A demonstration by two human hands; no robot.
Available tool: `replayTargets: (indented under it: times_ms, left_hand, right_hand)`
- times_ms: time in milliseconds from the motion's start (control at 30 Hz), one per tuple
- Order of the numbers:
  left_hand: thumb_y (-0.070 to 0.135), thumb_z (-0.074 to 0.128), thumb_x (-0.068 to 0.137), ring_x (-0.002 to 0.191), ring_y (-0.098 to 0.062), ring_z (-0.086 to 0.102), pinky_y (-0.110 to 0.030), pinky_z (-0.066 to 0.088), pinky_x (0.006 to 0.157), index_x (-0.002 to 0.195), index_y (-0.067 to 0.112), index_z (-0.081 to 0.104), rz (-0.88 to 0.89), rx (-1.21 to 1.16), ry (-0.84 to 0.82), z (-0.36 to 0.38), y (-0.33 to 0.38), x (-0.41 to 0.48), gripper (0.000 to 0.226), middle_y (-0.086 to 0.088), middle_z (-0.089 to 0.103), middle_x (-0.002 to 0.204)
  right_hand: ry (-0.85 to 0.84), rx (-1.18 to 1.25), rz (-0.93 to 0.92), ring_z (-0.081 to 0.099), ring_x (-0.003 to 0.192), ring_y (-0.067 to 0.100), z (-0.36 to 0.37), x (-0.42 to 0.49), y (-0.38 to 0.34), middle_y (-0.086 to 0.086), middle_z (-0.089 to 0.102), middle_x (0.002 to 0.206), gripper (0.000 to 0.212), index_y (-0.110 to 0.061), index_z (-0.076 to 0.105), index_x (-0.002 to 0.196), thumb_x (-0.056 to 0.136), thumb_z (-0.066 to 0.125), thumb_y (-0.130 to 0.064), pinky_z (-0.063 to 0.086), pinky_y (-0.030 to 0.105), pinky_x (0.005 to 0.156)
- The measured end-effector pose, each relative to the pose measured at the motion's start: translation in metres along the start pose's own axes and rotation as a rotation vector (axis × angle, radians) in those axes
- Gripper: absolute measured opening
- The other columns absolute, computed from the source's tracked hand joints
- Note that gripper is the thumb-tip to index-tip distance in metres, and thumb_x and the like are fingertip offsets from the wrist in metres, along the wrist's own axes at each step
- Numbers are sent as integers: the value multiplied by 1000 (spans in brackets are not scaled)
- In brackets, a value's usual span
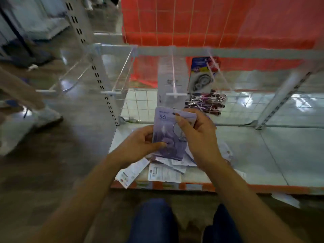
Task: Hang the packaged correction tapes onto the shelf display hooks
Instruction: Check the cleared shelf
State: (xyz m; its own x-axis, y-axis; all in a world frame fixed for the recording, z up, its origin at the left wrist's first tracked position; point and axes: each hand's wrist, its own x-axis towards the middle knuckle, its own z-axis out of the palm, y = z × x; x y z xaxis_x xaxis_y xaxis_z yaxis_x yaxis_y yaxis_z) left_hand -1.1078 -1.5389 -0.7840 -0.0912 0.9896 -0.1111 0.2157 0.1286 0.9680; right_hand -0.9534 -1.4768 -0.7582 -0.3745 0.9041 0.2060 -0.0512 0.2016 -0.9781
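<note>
Right now: the orange back panel [245, 20] with its white wire grid fills the far side. Below it the white bottom shelf [263, 155] runs left to right, with its orange front edge near me. A white rail [245, 52] crosses above the shelf, with a slotted upright [103, 81] at its left end. Display hooks stick out from the rail toward me. The middle hook [173, 74] carries a row of white-backed packs [164, 76]. The right hook [215, 71] carries a blue-and-red pack [201, 74]. A pen bundle [206, 102] sits below that pack, against the grid; I can't tell what carries it. My knees [154, 220] in blue jeans are at the near edge. A loose pile of packs [164, 172] lies on the near left part of the shelf. The purple correction tape pack [166, 127] is in the air above that pile, just short of the middle hook's tip and not on it. My left grip [138, 144] pinches its lower left edge, thumb on the front. My right grip [199, 137] holds its right side, fingers curled round the edge and index finger across the top.
</note>
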Motion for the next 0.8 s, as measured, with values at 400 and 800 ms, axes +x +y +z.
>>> replayTargets:
  times_ms: [400, 800]
  left_hand:
    - [12, 61, 82, 98, -30, 69, -36, 59, 77, 118, 7, 56, 129, -363, 120, -58, -37, -20, 36, -16, 70, 108]
    - [13, 57, 84, 90, -22, 71, -27, 57, 69, 121, 10, 55, 159, -475, 214, -88, -56, -2, 37, -9, 72, 105]
  right_hand:
    - [3, -144, -4, 63, 72, 18, 87, 38, 5, 14, 69, 88, 6, -18, 61, 87, 87, 65, -13, 54, 36, 65]
    - [-25, -209, -66, 47, 52, 10, 126, 71, 17, -2, 60, 66, 5, -21, 63, 89, 87, 65, -17, 42, 28, 60]
